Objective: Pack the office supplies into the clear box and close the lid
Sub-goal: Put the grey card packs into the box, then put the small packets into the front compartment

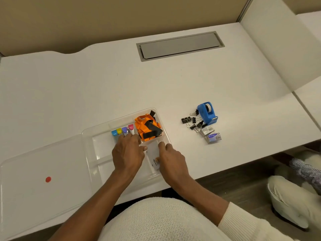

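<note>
The clear box (pixel 99 146) sits near the desk's front edge, its hinged lid (pixel 43 171) lying open to the left with a red dot on it. Inside, several small coloured staplers (pixel 122 131) stand in a row and an orange-and-black lanyard bundle (pixel 148 126) fills the back right compartment. A white card-like pack (pixel 153 156) lies in the front right compartment. My left hand (pixel 127 153) rests over the staplers, fingertips touching them. My right hand (pixel 171 160) holds the white pack's right edge. On the desk to the right: blue tape dispenser (pixel 207 112), black binder clips (pixel 192 122), staple boxes (pixel 211 134).
A grey cable hatch (pixel 179 46) is set into the white desk (pixel 104 87) at the back. A white partition (pixel 278 49) rises on the right. Below the desk edge at right are the floor and white shoes (pixel 291 206).
</note>
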{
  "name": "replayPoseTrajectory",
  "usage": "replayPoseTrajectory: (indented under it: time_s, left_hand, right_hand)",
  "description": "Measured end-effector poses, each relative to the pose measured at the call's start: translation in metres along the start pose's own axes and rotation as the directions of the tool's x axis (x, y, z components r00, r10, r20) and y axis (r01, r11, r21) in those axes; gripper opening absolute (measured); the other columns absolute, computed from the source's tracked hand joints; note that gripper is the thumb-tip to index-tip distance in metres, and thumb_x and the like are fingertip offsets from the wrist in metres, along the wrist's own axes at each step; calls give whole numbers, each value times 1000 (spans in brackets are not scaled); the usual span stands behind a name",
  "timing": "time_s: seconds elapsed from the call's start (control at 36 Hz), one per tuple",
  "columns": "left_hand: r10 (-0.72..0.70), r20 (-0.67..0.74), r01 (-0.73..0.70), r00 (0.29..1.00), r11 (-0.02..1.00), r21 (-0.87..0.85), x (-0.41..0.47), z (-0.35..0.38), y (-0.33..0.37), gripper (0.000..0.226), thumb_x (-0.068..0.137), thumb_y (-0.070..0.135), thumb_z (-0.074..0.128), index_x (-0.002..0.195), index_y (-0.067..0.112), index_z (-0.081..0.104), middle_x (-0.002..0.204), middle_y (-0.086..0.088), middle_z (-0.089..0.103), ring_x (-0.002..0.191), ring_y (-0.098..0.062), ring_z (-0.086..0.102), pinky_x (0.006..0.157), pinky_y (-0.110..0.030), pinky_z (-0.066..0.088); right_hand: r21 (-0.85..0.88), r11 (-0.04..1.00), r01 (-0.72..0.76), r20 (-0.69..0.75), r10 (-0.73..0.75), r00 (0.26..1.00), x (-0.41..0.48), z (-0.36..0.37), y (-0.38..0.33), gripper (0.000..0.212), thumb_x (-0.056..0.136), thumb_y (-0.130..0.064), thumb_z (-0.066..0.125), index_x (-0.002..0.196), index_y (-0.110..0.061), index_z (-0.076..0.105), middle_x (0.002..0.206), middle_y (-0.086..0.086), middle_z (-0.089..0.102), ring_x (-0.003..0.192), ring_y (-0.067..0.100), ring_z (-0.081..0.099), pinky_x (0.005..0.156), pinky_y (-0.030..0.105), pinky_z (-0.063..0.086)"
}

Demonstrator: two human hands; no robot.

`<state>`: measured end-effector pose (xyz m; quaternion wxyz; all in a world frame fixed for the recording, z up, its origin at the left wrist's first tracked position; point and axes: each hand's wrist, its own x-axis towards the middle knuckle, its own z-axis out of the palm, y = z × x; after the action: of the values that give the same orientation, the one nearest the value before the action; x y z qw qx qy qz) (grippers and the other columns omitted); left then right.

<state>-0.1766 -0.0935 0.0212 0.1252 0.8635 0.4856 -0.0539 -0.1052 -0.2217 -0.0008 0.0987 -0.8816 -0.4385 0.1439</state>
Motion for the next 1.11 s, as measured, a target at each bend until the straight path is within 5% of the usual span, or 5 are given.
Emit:
replayPoseTrajectory:
  time_s: [0.19, 0.5, 0.78, 0.94, 1.11]
  left_hand:
    - [40, 3, -40, 999, 996, 86, 0, -2, 4, 41, 86, 44, 78, 119, 21, 69, 117, -3, 72, 111, -22, 65, 83, -33, 60]
    - [354, -19, -353, 935, 935, 35, 10, -9, 43, 38, 91, 39, 75, 118, 14, 67, 122, -8, 65, 111, -27, 62, 82, -40, 56]
    - [885, 112, -889, 453, 439, 126, 48, 17, 150, 49, 81, 27, 84, 122, 14, 62, 118, -4, 64, 104, -24, 59, 69, -33, 47]
    - [956, 207, -963, 209, 164, 212, 58, 33, 194, 46, 72, 8, 78, 115, 14, 62, 115, -4, 65, 102, -25, 57, 76, -35, 47]
    - [969, 223, -972, 106, 54, 231, 58, 46, 206, 46, 77, 5, 72, 120, 12, 57, 111, -5, 65, 109, -27, 53, 77, -34, 39]
  right_hand:
    - [-155, 988, 17, 18, -15, 1000, -1, 10, -4, 33, 63, -16, 91, 84, -10, 65, 73, 7, 60, 49, 21, 56, 44, 27, 34]
    - [292, 908, -301, -301, 386, 872, 1, -34, 77, 23, 90, -33, 72, 110, -22, 68, 108, -1, 70, 81, 14, 66, 64, 24, 48]
    - [274, 753, -598, -204, 653, 729, 8, -23, 164, 88, 75, -60, 80, 143, -17, 43, 140, 10, 48, 126, 26, 50, 86, 42, 56]
    - [252, 785, -566, -213, 616, 759, 13, -12, 175, 79, 78, -58, 79, 136, -12, 51, 125, 12, 52, 111, 25, 54, 75, 36, 56]
    - [261, 799, -542, -215, 595, 774, 13, -8, 184, 61, 77, -48, 82, 122, -12, 59, 112, 10, 55, 100, 24, 55, 65, 30, 49]
